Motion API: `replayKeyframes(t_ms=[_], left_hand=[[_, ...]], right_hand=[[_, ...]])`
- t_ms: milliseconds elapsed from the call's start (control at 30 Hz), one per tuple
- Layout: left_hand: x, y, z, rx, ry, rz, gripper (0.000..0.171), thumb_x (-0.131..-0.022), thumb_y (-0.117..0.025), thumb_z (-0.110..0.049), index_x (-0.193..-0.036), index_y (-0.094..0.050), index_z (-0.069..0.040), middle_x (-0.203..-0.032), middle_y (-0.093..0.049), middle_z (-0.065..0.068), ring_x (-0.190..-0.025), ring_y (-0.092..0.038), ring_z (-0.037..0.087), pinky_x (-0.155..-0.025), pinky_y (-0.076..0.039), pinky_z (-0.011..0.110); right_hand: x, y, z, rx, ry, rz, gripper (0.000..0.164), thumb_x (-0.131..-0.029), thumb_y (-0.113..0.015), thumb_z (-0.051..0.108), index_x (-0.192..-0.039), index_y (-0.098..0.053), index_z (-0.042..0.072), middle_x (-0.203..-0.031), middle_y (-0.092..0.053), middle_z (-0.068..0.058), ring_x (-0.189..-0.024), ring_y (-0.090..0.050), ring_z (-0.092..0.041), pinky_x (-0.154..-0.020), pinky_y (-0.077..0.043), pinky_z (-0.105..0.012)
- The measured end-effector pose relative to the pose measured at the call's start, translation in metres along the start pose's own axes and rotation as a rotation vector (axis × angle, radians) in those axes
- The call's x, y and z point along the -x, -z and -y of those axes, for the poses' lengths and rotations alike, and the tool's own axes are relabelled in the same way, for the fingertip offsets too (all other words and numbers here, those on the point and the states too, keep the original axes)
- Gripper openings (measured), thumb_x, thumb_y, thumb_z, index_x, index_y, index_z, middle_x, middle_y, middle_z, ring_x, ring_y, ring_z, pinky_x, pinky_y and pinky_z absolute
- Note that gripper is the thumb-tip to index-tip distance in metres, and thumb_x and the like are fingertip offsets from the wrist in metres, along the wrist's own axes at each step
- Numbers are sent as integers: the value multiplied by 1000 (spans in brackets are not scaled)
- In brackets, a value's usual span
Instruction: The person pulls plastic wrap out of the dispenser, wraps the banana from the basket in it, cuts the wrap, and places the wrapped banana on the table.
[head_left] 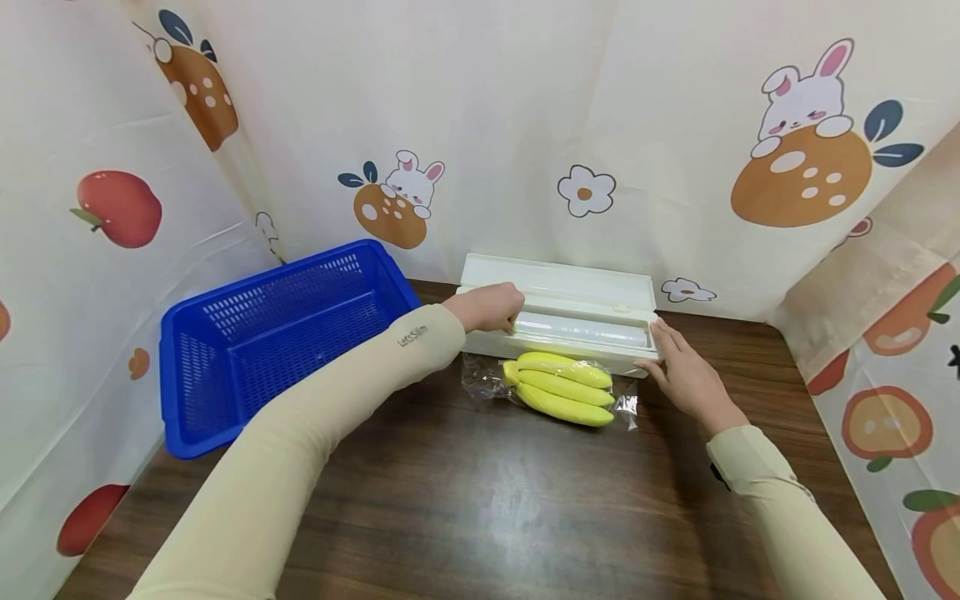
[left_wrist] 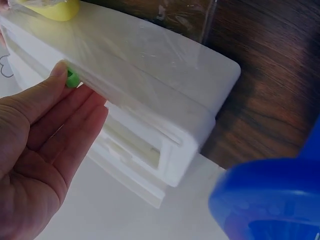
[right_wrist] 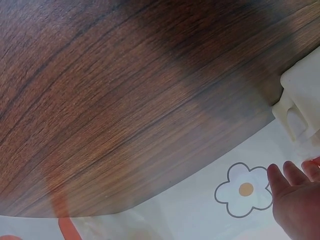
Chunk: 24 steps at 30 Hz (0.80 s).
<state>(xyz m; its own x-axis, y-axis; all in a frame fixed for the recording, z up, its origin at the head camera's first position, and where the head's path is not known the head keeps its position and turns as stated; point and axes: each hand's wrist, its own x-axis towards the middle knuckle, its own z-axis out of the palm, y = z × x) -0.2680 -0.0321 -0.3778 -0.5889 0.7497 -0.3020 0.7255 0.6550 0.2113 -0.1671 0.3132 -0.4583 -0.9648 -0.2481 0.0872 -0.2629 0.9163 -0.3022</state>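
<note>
A white cling film dispenser box (head_left: 555, 346) lies at the back of the table, its lid (head_left: 558, 279) raised and a roll of film (head_left: 581, 327) inside. Over its left part, my left hand (head_left: 491, 307) pinches a small green slide cutter (left_wrist: 73, 78) between thumb and fingers. My right hand (head_left: 686, 371) rests against the box's right end, fingers fairly straight, thumb at the front corner. Right in front of the box lies a bunch of yellow bananas (head_left: 562, 387) in clear plastic wrapping (head_left: 483, 379).
To the left stands a blue perforated basket (head_left: 288, 275) with nothing inside. Printed cloth (head_left: 510, 125) hangs behind the dark wooden table (head_left: 480, 508) and along both sides.
</note>
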Motion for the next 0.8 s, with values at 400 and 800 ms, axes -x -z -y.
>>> replayKeyframes(t_ms=[400, 800], left_hand=[[9, -1, 7, -18, 22, 8, 13, -99, -74, -16, -92, -79, -6, -90, -75, 10, -81, -68, 21, -77, -53, 32], [13, 0, 12, -26, 14, 3, 12, -98, -76, -15, -98, -81, -4, -96, -78, 12, -89, -73, 25, -82, -57, 32]], right_hand=[[-1, -1, -1, 4, 3, 6, 73, -107, -64, 29, -160, -31, -8, -164, -31, -33, -134, -47, -60, -96, -47, -72], [0, -2, -2, 2, 8, 0, 73, -107, -64, 29, -161, -31, -8, -164, -31, -33, -135, -47, -60, -96, -47, -71]])
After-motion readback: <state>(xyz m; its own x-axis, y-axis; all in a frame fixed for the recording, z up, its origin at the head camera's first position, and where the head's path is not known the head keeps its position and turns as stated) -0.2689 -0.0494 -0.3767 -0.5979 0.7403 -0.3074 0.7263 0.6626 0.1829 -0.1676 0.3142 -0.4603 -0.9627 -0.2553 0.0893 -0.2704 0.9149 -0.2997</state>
